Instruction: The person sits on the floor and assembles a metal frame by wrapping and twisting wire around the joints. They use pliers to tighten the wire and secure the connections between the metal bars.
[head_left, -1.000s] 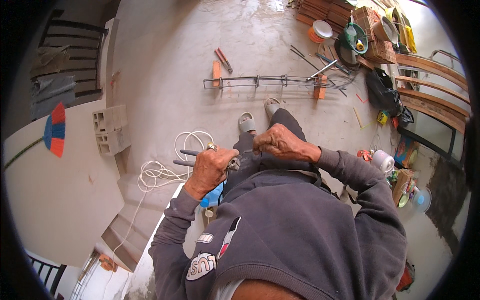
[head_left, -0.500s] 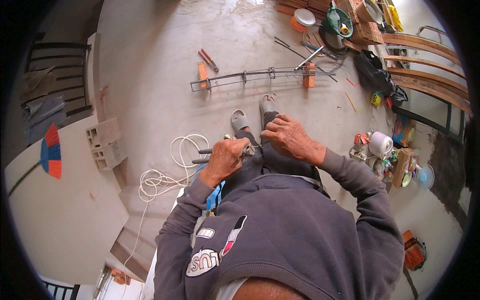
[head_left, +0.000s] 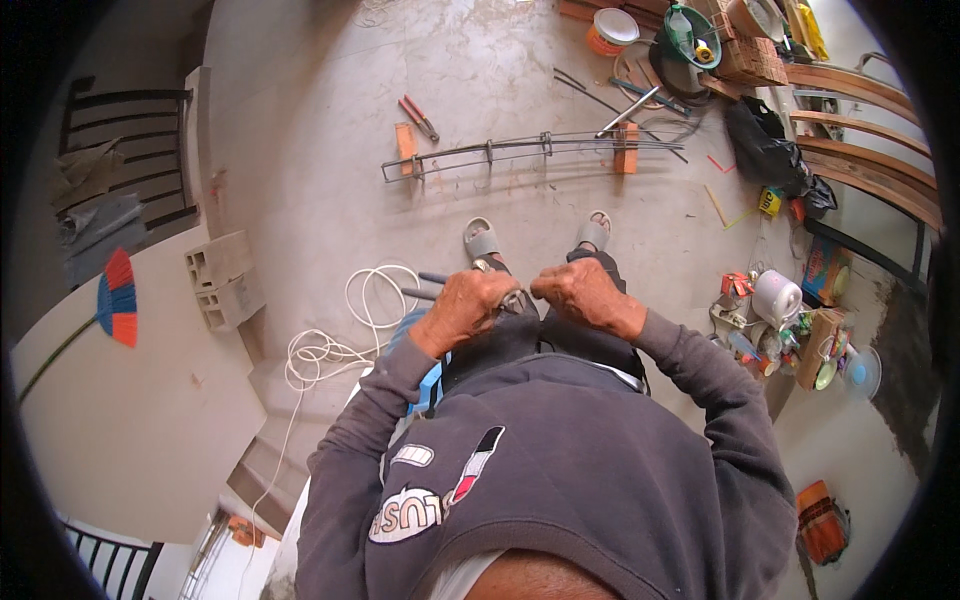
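My left hand (head_left: 466,308) is closed around a pair of pincers (head_left: 513,300). Their dark grey handles stick out on the left, and the metal head shows at the right of the fist, above my thigh. Just to the right, my right hand (head_left: 584,295) is closed with its fingertips pinched together, close to the pincer head. Whatever it may hold is hidden. Beyond my feet lies a long, narrow rebar cage (head_left: 490,152) with several stirrups. It rests across a left brick (head_left: 405,147) and a right brick (head_left: 626,150).
Red-handled cutters (head_left: 418,117) lie past the left brick. A metal tube (head_left: 628,112) leans near the right brick. White cable (head_left: 322,352) coils on the left by concrete blocks (head_left: 222,280). Buckets, a black bag (head_left: 765,145) and a rice cooker (head_left: 777,298) stand along the right.
My right foot has shifted right and nearer, away from the cage. My hands have come closer together, the left rising slightly and the right lowering. The left still grips the pincers.
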